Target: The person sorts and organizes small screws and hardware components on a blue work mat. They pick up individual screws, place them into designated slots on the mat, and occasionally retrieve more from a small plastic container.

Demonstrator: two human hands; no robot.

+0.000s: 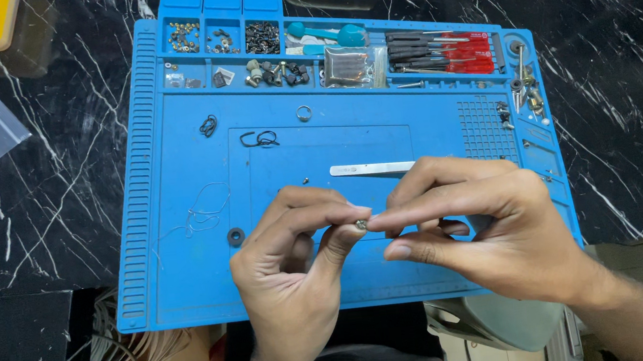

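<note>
Left hand point(295, 267) and right hand point(494, 230) meet fingertip to fingertip above the near half of the blue work mat point(174, 220) — both pinching one tiny metal part point(361, 223) between them. Just beyond lie steel tweezers point(372, 168), a black washer point(236, 236) to the left — farthest, compartments of small screws point(263, 38) and red-handled screwdrivers point(447, 52).

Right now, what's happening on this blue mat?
A person's left hand and right hand meet above a blue rubber work mat, pinching a tiny metal part between their fingertips. Silver tweezers lie flat behind the hands. A small black ring rests on the mat nearby.
</note>
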